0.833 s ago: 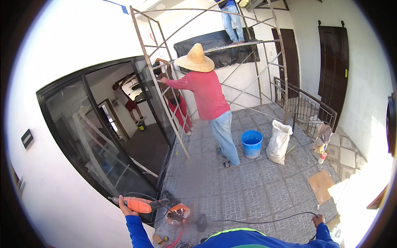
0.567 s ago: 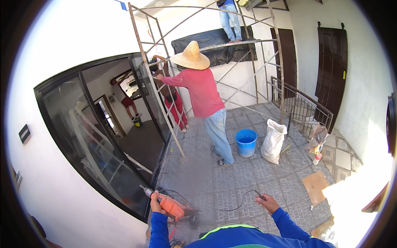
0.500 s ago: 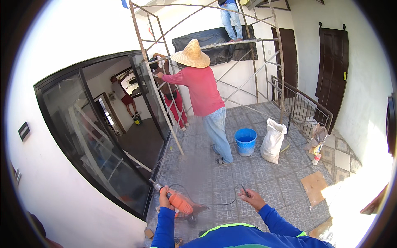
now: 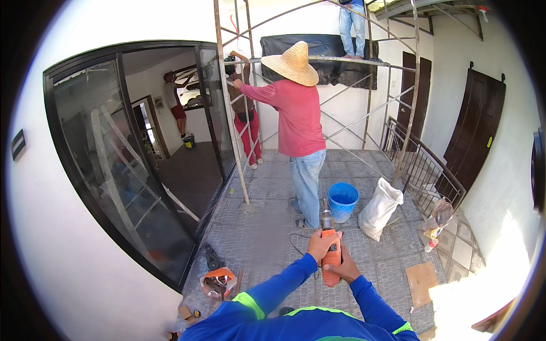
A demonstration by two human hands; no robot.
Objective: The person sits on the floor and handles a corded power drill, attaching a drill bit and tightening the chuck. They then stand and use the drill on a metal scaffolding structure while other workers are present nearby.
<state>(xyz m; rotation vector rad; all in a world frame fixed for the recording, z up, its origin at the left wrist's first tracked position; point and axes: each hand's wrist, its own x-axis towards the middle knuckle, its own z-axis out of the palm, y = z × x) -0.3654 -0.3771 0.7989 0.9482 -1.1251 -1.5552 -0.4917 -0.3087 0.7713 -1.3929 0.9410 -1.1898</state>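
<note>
An orange power drill (image 4: pixel 331 277) is held out in front of me, its metal chuck end pointing away. Around its upper body, just behind the chuck, my left hand (image 4: pixel 319 245) is closed. My right hand (image 4: pixel 344 269) grips the right side of the rear body, fingers partly hidden by the tool. A dark cord (image 4: pixel 292 239) loops on the left of the drill. Whether my right hand also holds a small dark item is hidden. Beyond the drill stands a blue bucket (image 4: pixel 342 209), with a white sack (image 4: pixel 380 212) to its right.
A person in a red shirt and straw hat (image 4: pixel 296 59) stands at metal scaffolding (image 4: pixel 241 165); another person's legs (image 4: pixel 352 31) are on its platform. Glass sliding doors (image 4: pixel 102 148) line the left. An orange-and-white bag (image 4: pixel 218 283) and a cardboard sheet (image 4: pixel 421 284) lie on the tiled floor.
The drill has swung from the left to the centre and now points forward. My right hand, earlier apart with a small dark item, has come onto the drill. The view has shifted.
</note>
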